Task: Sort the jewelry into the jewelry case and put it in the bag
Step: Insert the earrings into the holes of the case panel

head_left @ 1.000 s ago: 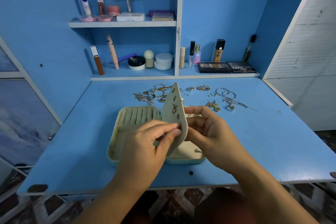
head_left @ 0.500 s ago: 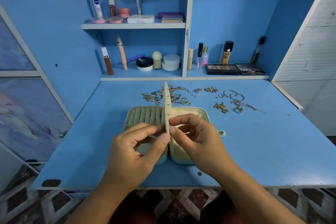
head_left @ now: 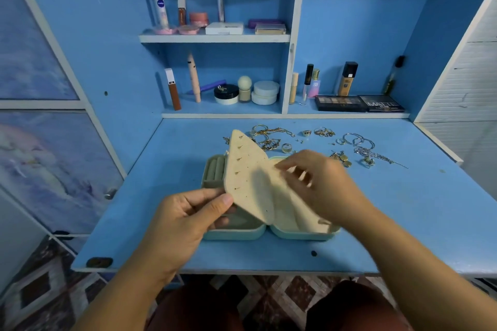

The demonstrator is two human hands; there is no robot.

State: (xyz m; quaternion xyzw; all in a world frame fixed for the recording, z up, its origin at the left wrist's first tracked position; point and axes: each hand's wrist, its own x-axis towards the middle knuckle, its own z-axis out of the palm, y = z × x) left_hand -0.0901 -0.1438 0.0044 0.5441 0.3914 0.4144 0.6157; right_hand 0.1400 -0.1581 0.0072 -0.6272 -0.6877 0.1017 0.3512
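Note:
A mint-green jewelry case point(head_left: 234, 234) lies open near the table's front edge, with its ring rolls point(head_left: 215, 169) showing at the back left. Its beige earring panel point(head_left: 250, 177) stands up from the hinge and leans left, with several earring posts poking through it. My left hand point(head_left: 183, 220) pinches the panel's lower left edge between thumb and fingers. My right hand point(head_left: 322, 185) hovers over the case's right half, fingers spread and blurred at the panel's right face. Loose gold jewelry point(head_left: 269, 140) lies on the table behind the case. I see no bag.
More rings, hoops and a chain point(head_left: 360, 148) lie scattered at the back right of the blue table point(head_left: 403, 209). Cosmetics fill the shelves behind, with two dark eyeshadow palettes point(head_left: 357, 103) on the lower one. A white slatted wall stands at the right.
The earring panel has swung from upright over to the left. My right hand has let go of its edge and spread its fingers. The camera has moved closer and slightly left.

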